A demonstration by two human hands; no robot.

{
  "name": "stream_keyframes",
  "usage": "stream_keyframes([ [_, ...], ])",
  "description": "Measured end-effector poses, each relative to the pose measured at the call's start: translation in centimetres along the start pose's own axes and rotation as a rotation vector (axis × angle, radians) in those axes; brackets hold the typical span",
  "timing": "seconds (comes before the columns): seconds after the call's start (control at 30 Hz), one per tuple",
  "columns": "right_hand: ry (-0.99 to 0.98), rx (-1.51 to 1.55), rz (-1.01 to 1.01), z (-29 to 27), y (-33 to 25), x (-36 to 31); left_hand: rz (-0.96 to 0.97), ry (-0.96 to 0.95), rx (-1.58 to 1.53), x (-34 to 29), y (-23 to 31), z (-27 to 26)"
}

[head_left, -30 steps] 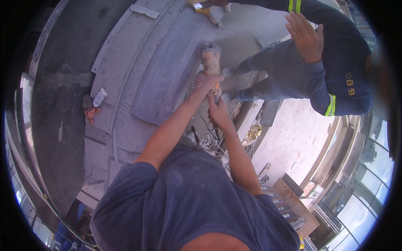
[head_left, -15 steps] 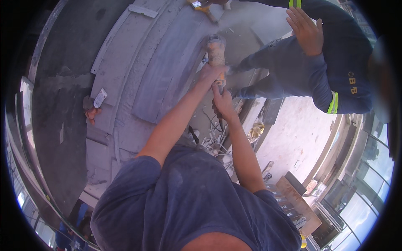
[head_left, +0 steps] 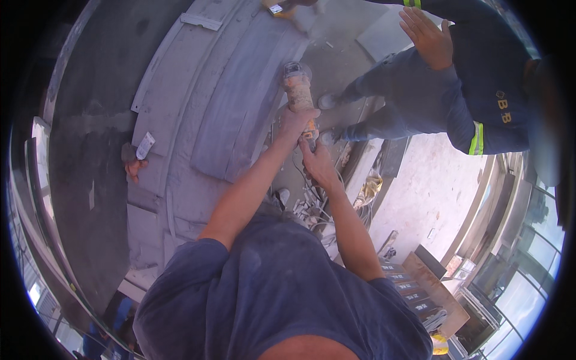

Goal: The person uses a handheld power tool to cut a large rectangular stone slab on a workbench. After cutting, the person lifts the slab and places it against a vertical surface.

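Observation:
Both my arms reach forward to a dusty orange angle grinder (head_left: 299, 91), its head pointing away from me. My left hand (head_left: 296, 122) is wrapped round the middle of its body. Nearer to me, my right hand (head_left: 319, 163) grips the rear handle end, and a cord trails below it. The grinder's head lies over the right edge of a long grey slab (head_left: 252, 99). Whether the disc touches the slab I cannot tell.
A co-worker (head_left: 414, 90) stands close at the right, one hand raised. Another hand holds a yellow tool (head_left: 283, 11) at the top. Cables and offcuts (head_left: 312, 207) litter the floor by my feet. A white tube (head_left: 144, 146) lies at the left, and a pale board (head_left: 432, 186) at the right.
The grinder and both my hands have moved slightly left and closer to me. The co-worker's raised hand has shifted a little left and up in view.

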State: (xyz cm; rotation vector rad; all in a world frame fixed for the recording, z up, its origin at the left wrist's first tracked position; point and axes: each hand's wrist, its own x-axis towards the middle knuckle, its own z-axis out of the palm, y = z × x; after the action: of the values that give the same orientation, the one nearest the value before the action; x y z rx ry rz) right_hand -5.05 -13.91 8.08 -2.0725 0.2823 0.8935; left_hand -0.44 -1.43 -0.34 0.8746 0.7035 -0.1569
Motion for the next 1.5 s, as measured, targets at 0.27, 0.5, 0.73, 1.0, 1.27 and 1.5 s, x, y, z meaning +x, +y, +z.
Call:
stream_keyframes([
  [0.27, -0.018, 0.063, -0.031, 0.0, 0.9, 1.0, -0.011, 0.04, 0.003, -0.4, 1.0, 0.8],
  [0.5, 0.021, 0.059, -0.041, -0.7, -0.1, 2.9, -0.032, 0.063, 0.048, 1.9, 1.9, 1.9],
  [0.73, 0.007, 0.117, -0.042, -1.0, 0.9, 5.5, 0.003, 0.068, 0.072, 3.6, 1.9, 2.6],
  [1.0, -0.006, 0.13, -0.015, -1.8, -0.9, 6.4, 0.038, 0.065, 0.151, 6.7, 1.4, 2.5],
  [1.27, 0.006, 0.156, 0.011, -1.5, -1.4, 7.7, -0.012, -0.076, -0.005, 5.9, 4.0, 3.3],
  [1.5, 0.027, -0.011, -0.082, -1.2, 2.7, 5.9, -0.007, 0.058, -0.011, 3.6, 0.7, 2.4],
])
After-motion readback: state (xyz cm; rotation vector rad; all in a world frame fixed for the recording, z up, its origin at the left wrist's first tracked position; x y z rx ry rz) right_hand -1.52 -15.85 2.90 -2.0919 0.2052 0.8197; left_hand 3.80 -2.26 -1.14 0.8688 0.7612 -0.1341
